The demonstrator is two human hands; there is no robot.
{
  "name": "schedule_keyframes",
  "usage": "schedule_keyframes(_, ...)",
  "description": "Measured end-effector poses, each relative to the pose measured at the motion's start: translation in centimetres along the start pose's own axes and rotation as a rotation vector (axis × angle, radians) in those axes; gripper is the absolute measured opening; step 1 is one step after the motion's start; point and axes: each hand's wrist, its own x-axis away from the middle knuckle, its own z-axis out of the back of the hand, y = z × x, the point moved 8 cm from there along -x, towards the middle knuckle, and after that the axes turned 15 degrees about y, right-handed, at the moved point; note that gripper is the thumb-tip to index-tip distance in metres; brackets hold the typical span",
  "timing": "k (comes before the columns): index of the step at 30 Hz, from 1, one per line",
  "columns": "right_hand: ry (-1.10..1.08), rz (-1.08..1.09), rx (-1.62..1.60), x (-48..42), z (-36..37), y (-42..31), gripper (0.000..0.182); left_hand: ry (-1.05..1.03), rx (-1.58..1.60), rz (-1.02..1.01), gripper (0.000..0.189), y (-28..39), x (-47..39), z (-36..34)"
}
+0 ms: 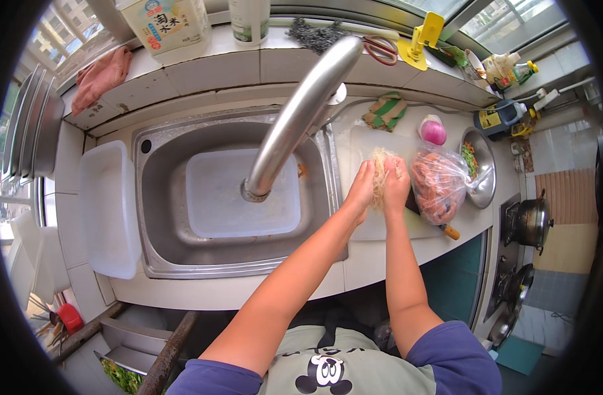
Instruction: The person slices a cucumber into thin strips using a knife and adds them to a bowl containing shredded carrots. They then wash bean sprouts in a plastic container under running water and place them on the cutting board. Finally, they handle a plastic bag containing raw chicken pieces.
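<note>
My left hand (362, 187) and my right hand (397, 186) press from both sides on a bundle of pale, thin shreds (379, 183), possibly a shredded vegetable or noodles. They hold it over a translucent white cutting board (364, 234). Beside my right wrist lies a knife with a wooden handle (449, 231); most of its blade is hidden. Just right of that hand sits a knotted clear plastic bag of reddish meat (436, 185). A purple onion (433, 130) rests behind the bag. At the right, a steel bowl (485, 185) contains chopped green and orange pieces.
Left of the board is a steel sink (203, 273) holding a translucent plastic tub (242, 229), with the faucet (301, 113) arching over it. A second tub (109, 212) stands left. Scissors (382, 49) lie on the back ledge. A pot (530, 222) stands on the stove.
</note>
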Motion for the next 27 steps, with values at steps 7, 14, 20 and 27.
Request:
schedule_keyframes(7, -0.136, 0.555, 0.776, -0.1, 3.0, 4.7, 0.050, -0.222, -0.188, 0.287, 0.071, -6.9, -0.5, -1.9)
schedule_keyframes(14, 0.083, 0.634, 0.720, 2.5, 2.7, -2.4, 0.045, -0.041, -0.300, 0.114, 0.053, -1.9, 2.6, 3.8)
schedule_keyframes(20, -0.336, 0.592, 0.203, 11.5, -9.9, -3.7, 0.032, 0.468, -0.052, -0.118, 0.033, -1.6, -2.1, 24.1)
schedule_keyframes(27, -1.245, 0.754, 0.539, 24.2, -30.1, 7.6, 0.058, 1.067, -0.860, -0.154, 0.051, 1.1, -2.9, 42.7)
